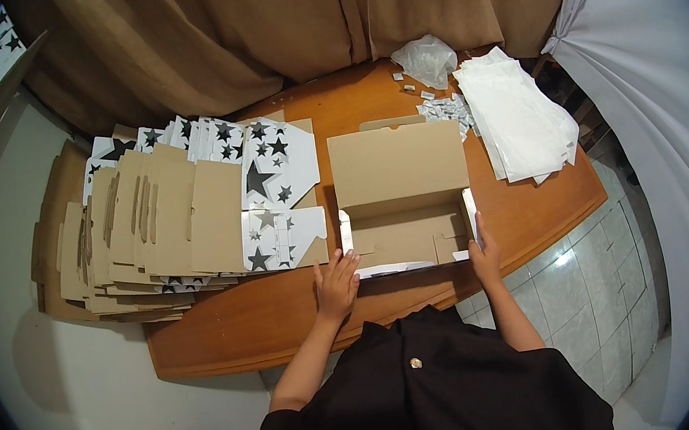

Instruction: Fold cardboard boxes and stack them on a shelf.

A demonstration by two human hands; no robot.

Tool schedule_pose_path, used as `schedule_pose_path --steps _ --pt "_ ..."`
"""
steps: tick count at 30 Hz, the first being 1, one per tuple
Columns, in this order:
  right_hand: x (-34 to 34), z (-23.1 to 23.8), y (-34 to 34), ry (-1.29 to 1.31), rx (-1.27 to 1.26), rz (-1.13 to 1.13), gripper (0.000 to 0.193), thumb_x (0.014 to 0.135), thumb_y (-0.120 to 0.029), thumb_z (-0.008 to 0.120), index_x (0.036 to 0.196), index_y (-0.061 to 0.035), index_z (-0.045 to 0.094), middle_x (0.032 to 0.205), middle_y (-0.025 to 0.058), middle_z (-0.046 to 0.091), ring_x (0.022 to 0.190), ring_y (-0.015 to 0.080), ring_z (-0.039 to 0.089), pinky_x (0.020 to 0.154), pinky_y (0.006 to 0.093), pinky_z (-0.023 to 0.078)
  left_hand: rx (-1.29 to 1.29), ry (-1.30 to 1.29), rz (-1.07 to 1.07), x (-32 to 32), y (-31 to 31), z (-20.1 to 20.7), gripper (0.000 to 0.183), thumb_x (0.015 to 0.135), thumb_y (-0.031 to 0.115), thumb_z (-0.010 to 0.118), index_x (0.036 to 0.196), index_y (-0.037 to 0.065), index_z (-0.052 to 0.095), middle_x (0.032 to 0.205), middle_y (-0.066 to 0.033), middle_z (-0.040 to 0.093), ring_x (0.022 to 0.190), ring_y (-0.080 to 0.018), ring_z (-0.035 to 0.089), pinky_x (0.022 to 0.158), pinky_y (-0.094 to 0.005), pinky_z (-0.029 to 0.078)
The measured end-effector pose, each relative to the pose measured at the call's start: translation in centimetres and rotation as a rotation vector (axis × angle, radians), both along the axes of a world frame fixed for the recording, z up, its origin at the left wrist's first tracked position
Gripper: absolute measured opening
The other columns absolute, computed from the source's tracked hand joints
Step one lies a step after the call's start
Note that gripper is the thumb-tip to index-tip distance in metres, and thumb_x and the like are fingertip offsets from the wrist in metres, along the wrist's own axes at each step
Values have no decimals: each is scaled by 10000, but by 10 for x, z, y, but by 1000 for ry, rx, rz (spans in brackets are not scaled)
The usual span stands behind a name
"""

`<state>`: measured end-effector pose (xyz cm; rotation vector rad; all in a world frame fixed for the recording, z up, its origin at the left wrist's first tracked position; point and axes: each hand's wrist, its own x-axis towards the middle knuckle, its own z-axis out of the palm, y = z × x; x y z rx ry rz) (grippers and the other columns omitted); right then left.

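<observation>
A cardboard box stands on the table in front of me, its brown lid raised at the back and its inside showing brown. White edges show along its side walls and front. My left hand rests at the front left corner of the box, fingers stretched out and touching it. At the right wall, my right hand grips the side near the front corner, thumb toward the inside and fingers along the outside.
Flattened cardboard boxes with black stars on white faces pile up at the left. Back right are white sheets, small silvery packets and a clear plastic bag. The wooden table ends close to my body; a brown curtain hangs behind.
</observation>
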<state>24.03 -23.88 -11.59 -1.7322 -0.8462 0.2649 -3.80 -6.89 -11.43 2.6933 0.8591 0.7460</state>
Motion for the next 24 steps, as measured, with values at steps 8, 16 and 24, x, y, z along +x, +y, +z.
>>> schedule_pose_path --steps 8,16,24 --pt "14 100 52 -333 -553 356 503 805 -157 513 1295 -57 457 1307 247 432 1185 375 446 1002 393 358 -452 149 -431 64 30 66 405 903 265 473 1288 142 454 1292 -110 463 1192 -242 454 981 -582 283" --pt "5 14 103 -298 -1398 819 889 844 -568 440 1447 -161 -73 1461 265 -122 1322 491 -111 1079 531 74 -757 1102 -134 137 26 13 742 907 464 414 1425 356 -106 1508 -34 -162 1383 -334 -106 1035 -624 151" --pt "1 -8 99 -347 -1359 795 880 860 -603 389 1440 -182 -121 1456 235 -204 1317 435 -239 1061 563 -54 -735 1119 -81 135 21 -8 729 904 541 349 1417 360 -135 1488 -34 -233 1376 -320 -159 1019 -654 77"
